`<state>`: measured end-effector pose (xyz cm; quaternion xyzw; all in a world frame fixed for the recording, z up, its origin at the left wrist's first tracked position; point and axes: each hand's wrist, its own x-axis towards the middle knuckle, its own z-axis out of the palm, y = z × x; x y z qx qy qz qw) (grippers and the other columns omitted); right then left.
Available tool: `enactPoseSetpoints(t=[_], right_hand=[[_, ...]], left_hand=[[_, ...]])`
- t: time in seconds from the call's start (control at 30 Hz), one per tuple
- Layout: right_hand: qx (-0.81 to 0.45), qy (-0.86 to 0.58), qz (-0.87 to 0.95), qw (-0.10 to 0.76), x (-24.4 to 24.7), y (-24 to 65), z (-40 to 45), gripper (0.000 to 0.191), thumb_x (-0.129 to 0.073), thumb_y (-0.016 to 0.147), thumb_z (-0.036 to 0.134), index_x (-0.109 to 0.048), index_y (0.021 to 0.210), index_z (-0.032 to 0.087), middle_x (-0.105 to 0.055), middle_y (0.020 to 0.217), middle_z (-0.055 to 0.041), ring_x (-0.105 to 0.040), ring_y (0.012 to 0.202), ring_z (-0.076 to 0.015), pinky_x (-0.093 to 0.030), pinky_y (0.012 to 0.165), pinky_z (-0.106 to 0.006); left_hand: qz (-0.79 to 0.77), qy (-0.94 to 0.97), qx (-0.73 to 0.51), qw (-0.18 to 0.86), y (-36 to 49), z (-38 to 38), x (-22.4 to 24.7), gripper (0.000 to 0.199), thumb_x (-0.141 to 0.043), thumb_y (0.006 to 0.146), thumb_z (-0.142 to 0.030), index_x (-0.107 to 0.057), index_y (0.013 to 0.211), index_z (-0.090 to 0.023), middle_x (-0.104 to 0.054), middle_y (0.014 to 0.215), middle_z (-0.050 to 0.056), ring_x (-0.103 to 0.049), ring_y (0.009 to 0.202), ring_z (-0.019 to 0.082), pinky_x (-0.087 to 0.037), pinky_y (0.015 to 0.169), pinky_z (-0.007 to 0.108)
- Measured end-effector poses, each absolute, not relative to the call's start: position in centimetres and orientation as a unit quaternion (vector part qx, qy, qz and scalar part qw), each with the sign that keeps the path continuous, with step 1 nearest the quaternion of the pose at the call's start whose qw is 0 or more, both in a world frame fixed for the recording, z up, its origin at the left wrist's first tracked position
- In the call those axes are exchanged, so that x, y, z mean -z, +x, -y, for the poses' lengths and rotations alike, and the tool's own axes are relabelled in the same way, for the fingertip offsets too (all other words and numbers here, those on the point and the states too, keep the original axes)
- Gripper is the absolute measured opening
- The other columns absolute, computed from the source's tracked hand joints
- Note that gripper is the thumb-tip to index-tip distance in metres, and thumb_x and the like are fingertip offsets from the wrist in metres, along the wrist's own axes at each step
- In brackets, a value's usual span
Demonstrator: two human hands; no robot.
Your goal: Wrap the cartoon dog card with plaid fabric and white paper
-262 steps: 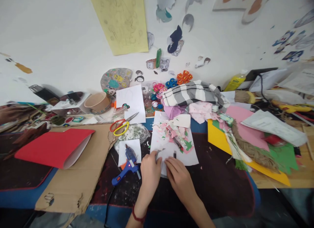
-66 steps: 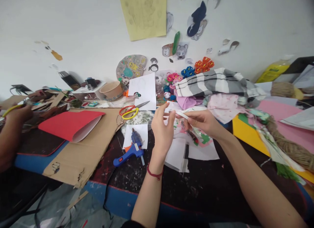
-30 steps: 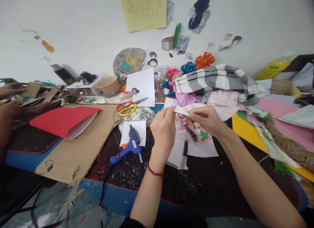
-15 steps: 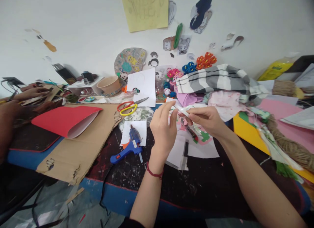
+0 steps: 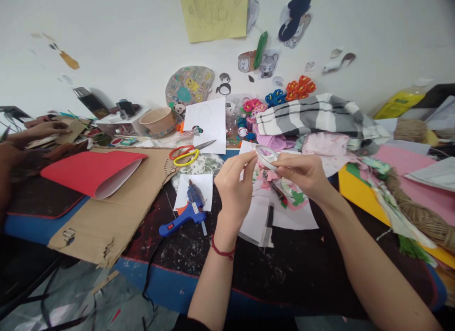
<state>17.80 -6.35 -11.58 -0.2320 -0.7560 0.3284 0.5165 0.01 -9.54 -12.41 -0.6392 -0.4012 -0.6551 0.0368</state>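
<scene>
Above the middle of the table, a thin white ring (image 5: 265,163), perhaps a narrow roll of tape, is held up between my hands. The fingertips of my right hand (image 5: 301,174) pinch its right edge. My left hand (image 5: 234,181) has its thumb and fingers closed at the ring's left edge, with a red cord round the wrist. Under the hands lie white paper sheets (image 5: 255,222), pink and green paper pieces (image 5: 297,197) and a dark-and-red pen-like tool (image 5: 279,193). To the left rests a blue glue gun (image 5: 190,212) on a small white sheet.
Scissors with red and yellow handles (image 5: 188,155) lie behind the glue gun. A red folded sheet (image 5: 88,172) sits on cardboard (image 5: 121,217). At the far left are another person's hands (image 5: 39,132). Checked cloth (image 5: 320,117) and twine (image 5: 419,212) fill the right side.
The white ring has turned, so its round opening now shows more towards me. My hands have barely moved. The other person's hands at the left have shifted slightly.
</scene>
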Motion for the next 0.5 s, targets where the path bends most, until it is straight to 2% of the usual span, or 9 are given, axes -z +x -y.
enactPoseSetpoints(t=[0.2,0.27,0.37,0.5], right_hand=[[-0.342,-0.263,0.752,0.498,11.59,17.82,6.62,0.019,-0.065,0.093,0.031,-0.077,0.082,0.019,-0.059,0.063,-0.0005,-0.054,0.060,-0.0132,-0.041,0.057,-0.029],[-0.372,-0.261,0.743,0.491,11.90,17.92,6.59,0.023,-0.063,0.095,0.032,-0.075,0.079,0.019,-0.055,0.062,0.0001,-0.051,0.058,-0.0122,-0.038,0.054,-0.028],[-0.440,-0.249,0.719,0.476,12.28,18.12,6.55,0.023,-0.059,0.097,0.035,-0.075,0.090,0.019,-0.053,0.061,0.0009,-0.048,0.053,-0.0110,-0.035,0.048,-0.026],[-0.505,-0.213,0.703,0.454,12.11,18.22,6.66,0.022,-0.060,0.097,0.034,-0.075,0.097,0.017,-0.053,0.058,0.0018,-0.047,0.050,-0.0101,-0.039,0.050,-0.027]], left_hand=[[0.374,-0.700,0.603,0.077,0.16,9.58,12.17,0.021,-0.065,0.093,-0.021,-0.069,0.113,-0.020,-0.075,0.112,0.007,-0.068,0.106,0.017,-0.056,0.092,0.033],[0.359,-0.717,0.587,0.111,0.23,9.43,12.36,0.020,-0.065,0.093,-0.019,-0.069,0.112,-0.019,-0.075,0.110,0.008,-0.069,0.102,0.017,-0.057,0.090,0.031],[0.361,-0.716,0.578,0.150,0.31,9.27,12.69,0.018,-0.065,0.092,-0.016,-0.069,0.110,-0.016,-0.075,0.105,0.008,-0.070,0.097,0.016,-0.056,0.086,0.028],[0.415,-0.668,0.595,0.165,0.33,9.41,12.75,0.011,-0.064,0.093,-0.016,-0.069,0.102,-0.015,-0.074,0.091,0.005,-0.069,0.083,0.013,-0.054,0.076,0.023]])
